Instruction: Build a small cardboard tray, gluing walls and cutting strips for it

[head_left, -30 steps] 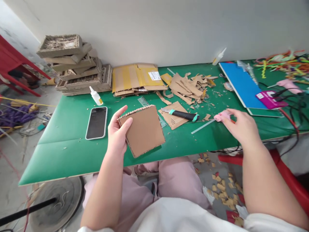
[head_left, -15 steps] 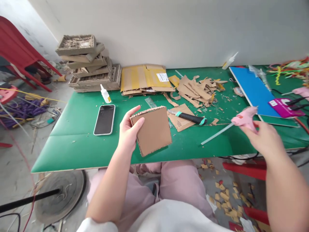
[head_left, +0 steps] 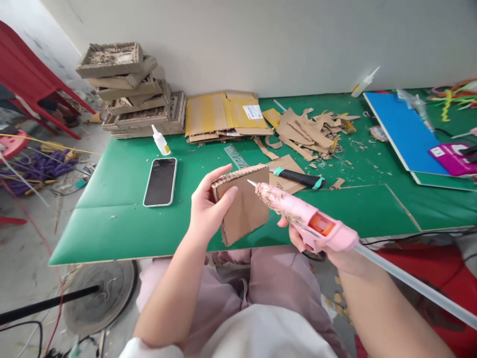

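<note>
My left hand (head_left: 210, 204) grips a square cardboard piece (head_left: 246, 206) by its left side, thumb on the flat face and fingers behind. The piece is tilted up above the front of the table, its corrugated edge showing on top. In my right hand (head_left: 301, 238) is a pink hot glue gun (head_left: 309, 214), fingers wrapped round its handle and partly hidden by the body. A long translucent glue stick sticks out of its back. The nozzle points left, in front of the cardboard's upper part; whether it touches is unclear. Behind lies a box cutter (head_left: 300, 178) on a cardboard scrap (head_left: 288, 161).
A phone (head_left: 160, 182) and a glue bottle (head_left: 160, 140) lie left on the green table (head_left: 112, 223). Stacked cardboard trays (head_left: 112, 62), flattened cardboard (head_left: 208, 114) and cardboard scraps (head_left: 305, 134) line the back. At right are a blue board (head_left: 402, 134) and a purple power strip (head_left: 452, 158).
My right hand has brought the glue gun leftward from the table's right side, turning its nozzle toward the cardboard. The cardboard piece has shifted slightly right and turned in my left hand.
</note>
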{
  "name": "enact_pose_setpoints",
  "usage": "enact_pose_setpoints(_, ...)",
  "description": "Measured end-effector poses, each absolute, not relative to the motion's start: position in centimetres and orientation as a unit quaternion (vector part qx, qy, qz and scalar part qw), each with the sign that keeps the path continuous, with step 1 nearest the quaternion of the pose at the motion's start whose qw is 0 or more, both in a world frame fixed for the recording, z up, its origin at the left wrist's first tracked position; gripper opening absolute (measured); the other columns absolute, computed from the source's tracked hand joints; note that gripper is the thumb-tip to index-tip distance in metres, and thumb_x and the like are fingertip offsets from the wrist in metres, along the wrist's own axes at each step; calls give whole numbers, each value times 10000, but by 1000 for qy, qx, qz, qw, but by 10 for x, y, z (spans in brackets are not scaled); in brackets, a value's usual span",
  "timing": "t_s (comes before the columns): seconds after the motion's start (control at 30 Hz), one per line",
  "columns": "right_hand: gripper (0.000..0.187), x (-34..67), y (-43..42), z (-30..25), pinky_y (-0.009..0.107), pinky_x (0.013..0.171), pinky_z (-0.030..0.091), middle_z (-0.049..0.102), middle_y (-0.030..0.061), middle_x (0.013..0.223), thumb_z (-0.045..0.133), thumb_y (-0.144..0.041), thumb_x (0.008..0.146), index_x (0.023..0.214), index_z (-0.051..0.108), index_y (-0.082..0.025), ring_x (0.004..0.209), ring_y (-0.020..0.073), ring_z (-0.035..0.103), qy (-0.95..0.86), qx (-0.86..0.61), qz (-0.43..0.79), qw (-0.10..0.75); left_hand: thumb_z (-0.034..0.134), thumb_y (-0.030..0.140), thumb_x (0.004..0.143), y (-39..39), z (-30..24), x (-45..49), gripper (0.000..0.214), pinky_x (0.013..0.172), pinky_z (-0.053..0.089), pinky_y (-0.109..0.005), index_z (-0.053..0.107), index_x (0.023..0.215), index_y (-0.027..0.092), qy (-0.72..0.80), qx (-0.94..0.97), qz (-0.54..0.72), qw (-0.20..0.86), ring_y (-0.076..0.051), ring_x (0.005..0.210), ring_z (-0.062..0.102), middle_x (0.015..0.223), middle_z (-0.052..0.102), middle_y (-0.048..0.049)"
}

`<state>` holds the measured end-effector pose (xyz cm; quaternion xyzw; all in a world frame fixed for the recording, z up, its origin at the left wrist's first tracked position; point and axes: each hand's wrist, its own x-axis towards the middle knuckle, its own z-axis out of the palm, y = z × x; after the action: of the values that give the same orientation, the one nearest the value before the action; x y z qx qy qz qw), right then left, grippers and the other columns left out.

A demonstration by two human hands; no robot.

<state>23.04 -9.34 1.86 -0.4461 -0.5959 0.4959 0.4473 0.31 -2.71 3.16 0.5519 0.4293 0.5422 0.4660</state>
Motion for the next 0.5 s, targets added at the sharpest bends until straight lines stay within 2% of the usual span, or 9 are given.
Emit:
enact_pose_setpoints(0.13,623,234,-86,13,257,333,362,550,-11,462,650,-729,603,941,661,-206,346,114,435,-569,-402,594,403,675,325,786,-30,35,3,341,731,560,-260,630,1119,268,425,585,544,425,-160,873,658,1038,684,-23)
enact_pose_setpoints(0.37,611,242,-78,13,273,371,409,581,2,516,716,-677,563,955,664,-212,388,129,482,-556,-378,629,390,659,271,797,-31,37,4,330,850,547,-294,629,1126,267,414,619,540,392,-170,978,651,1109,680,-19)
enact_pose_setpoints(0.5,564,241,-80,10,277,405,433,596,17,542,691,-664,610,955,675,-218,434,147,532,-562,-381,625,385,651,270,804,-31,36,4,328,851,551,-294,627,1131,256,417,634,533,375,-174,980,654,1117,681,-26)
